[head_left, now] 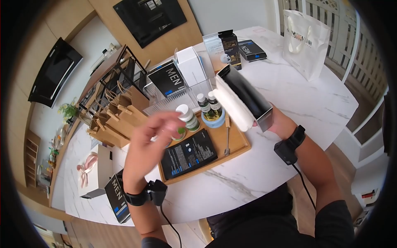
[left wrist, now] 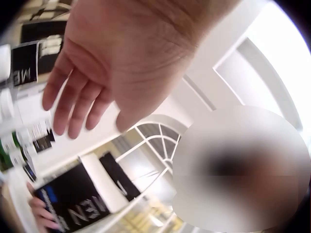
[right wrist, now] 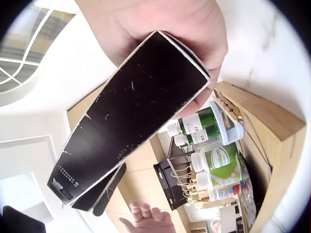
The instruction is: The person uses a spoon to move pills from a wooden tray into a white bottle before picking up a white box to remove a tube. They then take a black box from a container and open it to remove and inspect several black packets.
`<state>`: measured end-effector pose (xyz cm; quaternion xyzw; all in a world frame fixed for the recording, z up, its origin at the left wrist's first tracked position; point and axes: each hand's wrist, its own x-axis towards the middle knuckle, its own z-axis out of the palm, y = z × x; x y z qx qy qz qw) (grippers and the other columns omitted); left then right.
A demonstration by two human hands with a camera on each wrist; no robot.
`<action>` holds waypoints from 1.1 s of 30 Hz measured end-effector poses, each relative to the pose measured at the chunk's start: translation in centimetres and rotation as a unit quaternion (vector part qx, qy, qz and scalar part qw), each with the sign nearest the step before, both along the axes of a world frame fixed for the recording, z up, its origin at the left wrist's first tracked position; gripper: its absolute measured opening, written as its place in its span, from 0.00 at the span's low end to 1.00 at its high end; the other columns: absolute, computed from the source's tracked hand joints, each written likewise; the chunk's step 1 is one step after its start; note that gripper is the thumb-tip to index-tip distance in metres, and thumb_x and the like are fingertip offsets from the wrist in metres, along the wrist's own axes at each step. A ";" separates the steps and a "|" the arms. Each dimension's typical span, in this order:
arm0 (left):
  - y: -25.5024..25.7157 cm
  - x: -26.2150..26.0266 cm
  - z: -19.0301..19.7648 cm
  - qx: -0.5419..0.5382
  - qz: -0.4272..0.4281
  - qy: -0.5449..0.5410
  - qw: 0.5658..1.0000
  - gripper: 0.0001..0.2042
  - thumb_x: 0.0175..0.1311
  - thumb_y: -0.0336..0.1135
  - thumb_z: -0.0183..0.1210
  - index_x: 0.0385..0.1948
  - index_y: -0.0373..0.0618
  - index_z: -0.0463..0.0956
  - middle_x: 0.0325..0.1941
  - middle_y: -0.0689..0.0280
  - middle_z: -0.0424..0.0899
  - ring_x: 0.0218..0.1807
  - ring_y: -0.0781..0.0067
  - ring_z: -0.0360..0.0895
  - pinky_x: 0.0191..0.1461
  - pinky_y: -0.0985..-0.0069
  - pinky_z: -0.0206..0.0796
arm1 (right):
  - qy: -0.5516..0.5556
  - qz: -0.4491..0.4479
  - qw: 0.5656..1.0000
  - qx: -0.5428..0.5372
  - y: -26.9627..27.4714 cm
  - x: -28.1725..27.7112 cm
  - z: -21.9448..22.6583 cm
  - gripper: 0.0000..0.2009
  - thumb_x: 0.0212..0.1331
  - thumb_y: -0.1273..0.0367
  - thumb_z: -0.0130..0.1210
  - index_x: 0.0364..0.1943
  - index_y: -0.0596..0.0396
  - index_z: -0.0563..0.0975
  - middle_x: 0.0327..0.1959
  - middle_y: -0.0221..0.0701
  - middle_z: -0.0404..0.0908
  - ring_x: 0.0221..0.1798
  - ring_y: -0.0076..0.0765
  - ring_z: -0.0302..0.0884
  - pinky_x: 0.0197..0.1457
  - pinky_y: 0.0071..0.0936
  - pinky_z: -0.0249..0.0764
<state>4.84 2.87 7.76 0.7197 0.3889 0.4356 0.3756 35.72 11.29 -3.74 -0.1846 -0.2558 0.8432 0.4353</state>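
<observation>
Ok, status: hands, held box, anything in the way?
Left hand empty. Right hand grips black MEN box, flap raised. Bottles between hands in head view; obstruction unclear.

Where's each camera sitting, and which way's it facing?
Head: on the head, facing forward and down at the table; left hand, right hand and forearms show.
Left wrist: on that wrist, looking past the left hand toward the held MEN box; right hand shows.
Right wrist: on that wrist, looking past the box toward bottles; both hands show.
Both wrist views share the box.
</observation>
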 end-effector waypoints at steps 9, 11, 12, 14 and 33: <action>0.2 2.6 -5.0 -0.013 0.082 0.586 0.806 0.36 0.41 0.44 0.73 0.58 0.48 0.72 0.47 0.58 0.83 0.50 0.54 0.78 0.50 0.65 0.71 | -0.042 -0.078 0.995 -0.039 -1.2 -0.4 1.8 0.19 0.71 0.55 0.48 0.49 0.58 0.76 0.41 0.37 0.84 0.36 0.30 0.85 0.41 0.27 0.84; 0.1 2.8 -5.4 -0.012 0.088 0.599 0.795 0.38 0.38 0.46 0.74 0.58 0.47 0.72 0.46 0.59 0.82 0.51 0.57 0.79 0.50 0.66 0.71 | 0.009 -0.008 1.000 -0.012 -0.4 -0.1 1.0 0.19 0.70 0.54 0.48 0.48 0.57 0.76 0.40 0.37 0.84 0.36 0.30 0.85 0.42 0.28 0.84; 0.2 2.8 -5.6 -0.012 0.088 0.600 0.795 0.38 0.38 0.46 0.74 0.58 0.47 0.72 0.46 0.59 0.82 0.51 0.57 0.79 0.50 0.66 0.71 | 0.010 -0.008 1.000 -0.013 -0.7 -0.1 1.2 0.19 0.70 0.54 0.48 0.48 0.57 0.76 0.40 0.37 0.84 0.36 0.30 0.85 0.42 0.28 0.84; 0.1 2.7 -6.1 0.024 0.106 0.612 0.784 0.39 0.37 0.45 0.75 0.57 0.47 0.72 0.45 0.60 0.82 0.51 0.59 0.79 0.49 0.67 0.72 | -0.034 -0.065 0.996 -0.041 -1.5 -0.3 2.0 0.19 0.70 0.54 0.48 0.47 0.57 0.76 0.39 0.37 0.84 0.35 0.31 0.85 0.41 0.28 0.84; 0.0 3.0 -6.0 0.047 0.082 0.558 0.824 0.37 0.39 0.43 0.75 0.56 0.44 0.71 0.44 0.58 0.81 0.51 0.55 0.78 0.50 0.66 0.71 | -0.136 -0.071 0.987 -0.039 1.8 -0.1 -1.2 0.22 0.67 0.51 0.52 0.44 0.58 0.76 0.36 0.33 0.83 0.30 0.25 0.83 0.34 0.24 0.81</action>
